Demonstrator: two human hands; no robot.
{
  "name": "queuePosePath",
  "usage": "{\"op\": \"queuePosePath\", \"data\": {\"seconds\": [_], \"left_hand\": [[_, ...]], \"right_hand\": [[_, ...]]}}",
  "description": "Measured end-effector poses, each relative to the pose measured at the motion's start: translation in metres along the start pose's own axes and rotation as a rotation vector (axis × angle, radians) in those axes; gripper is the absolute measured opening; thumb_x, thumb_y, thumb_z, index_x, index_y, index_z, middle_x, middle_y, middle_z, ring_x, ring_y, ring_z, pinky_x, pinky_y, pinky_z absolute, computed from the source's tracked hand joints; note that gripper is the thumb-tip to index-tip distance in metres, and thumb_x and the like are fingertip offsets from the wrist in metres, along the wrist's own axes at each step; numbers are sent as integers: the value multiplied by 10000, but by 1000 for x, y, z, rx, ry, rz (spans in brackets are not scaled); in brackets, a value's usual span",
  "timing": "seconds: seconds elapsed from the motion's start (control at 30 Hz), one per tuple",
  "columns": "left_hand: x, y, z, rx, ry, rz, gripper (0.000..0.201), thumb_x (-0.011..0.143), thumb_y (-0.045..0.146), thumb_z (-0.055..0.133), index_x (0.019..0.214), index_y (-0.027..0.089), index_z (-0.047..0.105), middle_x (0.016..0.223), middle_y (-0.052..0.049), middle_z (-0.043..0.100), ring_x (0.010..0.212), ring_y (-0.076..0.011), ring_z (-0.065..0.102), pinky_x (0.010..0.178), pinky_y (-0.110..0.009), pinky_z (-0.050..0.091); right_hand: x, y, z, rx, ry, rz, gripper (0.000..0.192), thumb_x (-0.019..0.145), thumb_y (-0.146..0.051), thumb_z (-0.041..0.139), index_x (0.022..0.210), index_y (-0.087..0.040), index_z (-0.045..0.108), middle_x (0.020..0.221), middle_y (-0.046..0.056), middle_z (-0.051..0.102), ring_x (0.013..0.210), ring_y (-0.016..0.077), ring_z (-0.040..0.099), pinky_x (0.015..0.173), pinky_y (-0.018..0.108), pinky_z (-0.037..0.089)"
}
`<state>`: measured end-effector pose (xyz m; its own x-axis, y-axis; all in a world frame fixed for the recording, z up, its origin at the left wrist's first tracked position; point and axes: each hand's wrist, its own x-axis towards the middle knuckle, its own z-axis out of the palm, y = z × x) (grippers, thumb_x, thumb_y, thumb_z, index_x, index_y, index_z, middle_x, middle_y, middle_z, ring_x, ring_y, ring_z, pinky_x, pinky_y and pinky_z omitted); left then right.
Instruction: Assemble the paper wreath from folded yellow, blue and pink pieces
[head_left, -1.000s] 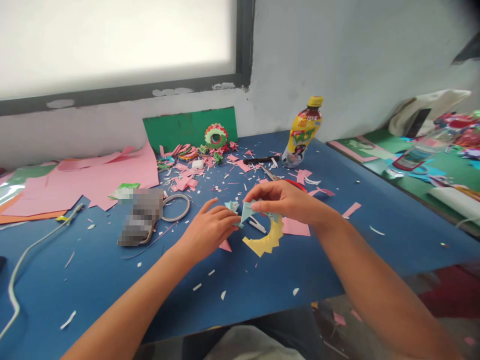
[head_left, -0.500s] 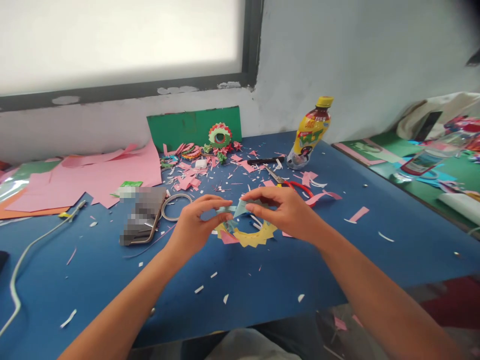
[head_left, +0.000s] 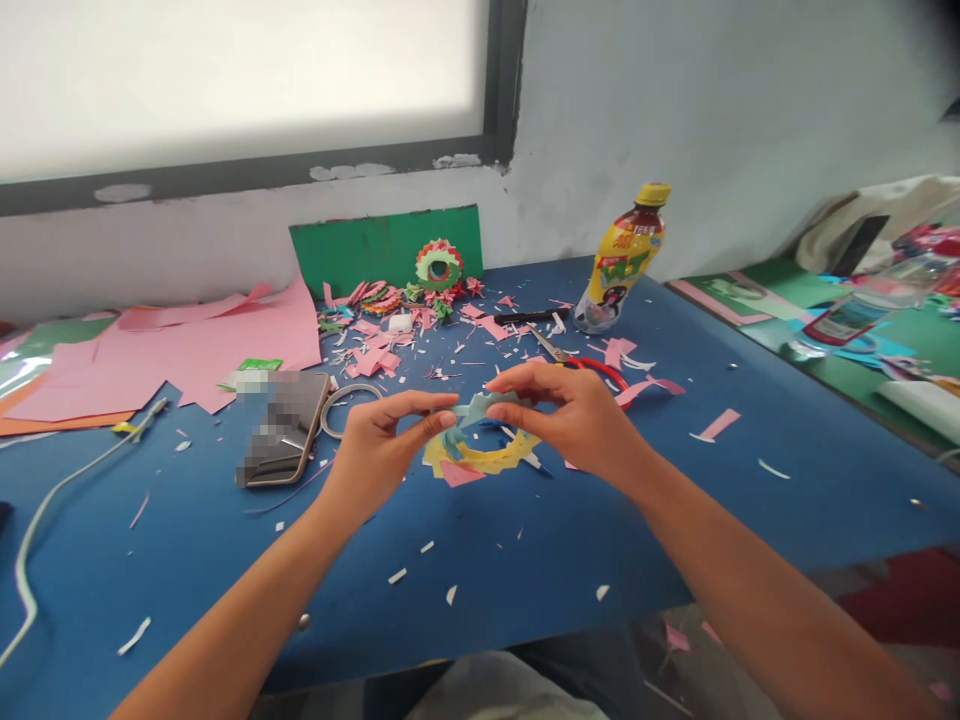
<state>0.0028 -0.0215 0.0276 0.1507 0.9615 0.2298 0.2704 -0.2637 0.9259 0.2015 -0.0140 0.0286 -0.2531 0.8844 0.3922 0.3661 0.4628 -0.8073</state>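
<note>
Left hand: the left hand is hovering just above the tabletop, its fingers pinching the left end of a pale blue folded piece.
Right hand: the right hand is meeting it from the right, its fingers pinching the other end of the same piece.
Blue piece: it is hanging between the two hands, right over the ring.
Ring: a yellow pointed paper ring is sitting under the hands near the middle of the tabletop, with a few blue and pink pieces already showing on its left side.
Progress: judging by the ring, most of its yellow points are standing bare, so only a small part looks covered; the blue piece is not yet joined to it.
Finished example: a red and green ring is leaning against green card at the far edge.
Nearby: scissors are lying just beyond the right hand, a tape roll and a phone to the left, a bottle far right, pink sheets far left.
</note>
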Motion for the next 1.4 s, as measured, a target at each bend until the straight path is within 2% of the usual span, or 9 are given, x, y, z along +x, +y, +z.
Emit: {"op": "queuePosePath", "data": {"seconds": [0.23,0.7,1.07,1.23,1.4], "left_hand": [[0,7,-3,10,73,24,147,678,306,710,802,228,729,803,-8,722,772,-160,639,699,-237,495],[-1,7,-2,97,50,37,166,679,318,707,803,209,728,785,-17,720,738,-163,641,641,-226,489],[-1,7,-1,143,14,47,127,684,301,697,777,220,727,743,0,724,696,-166,652,633,-232,513],[-2,8,3,130,-23,15,122,680,299,697,768,217,723,718,3,718,676,-157,646,604,-222,511],[-3,6,6,69,-25,-37,170,663,340,712,755,198,714,720,-11,705,673,-151,631,602,-221,503]], "right_hand": [[-1,-1,1,14,40,17,242,718,-406,660,870,-219,674,806,17,668,672,135,587,607,256,499],[-3,-6,0,-36,61,-45,190,730,-364,661,854,-224,693,780,7,681,626,120,575,579,240,475],[-2,-9,-3,-87,-3,-46,177,724,-303,672,863,-201,714,679,-10,682,524,89,519,478,199,427],[-3,-9,-1,-57,-52,-19,199,740,-308,656,898,-200,711,758,3,705,600,106,584,523,195,456],[-5,-11,1,34,-90,74,219,796,-315,582,945,-205,697,812,6,708,667,116,625,524,182,472]]}}
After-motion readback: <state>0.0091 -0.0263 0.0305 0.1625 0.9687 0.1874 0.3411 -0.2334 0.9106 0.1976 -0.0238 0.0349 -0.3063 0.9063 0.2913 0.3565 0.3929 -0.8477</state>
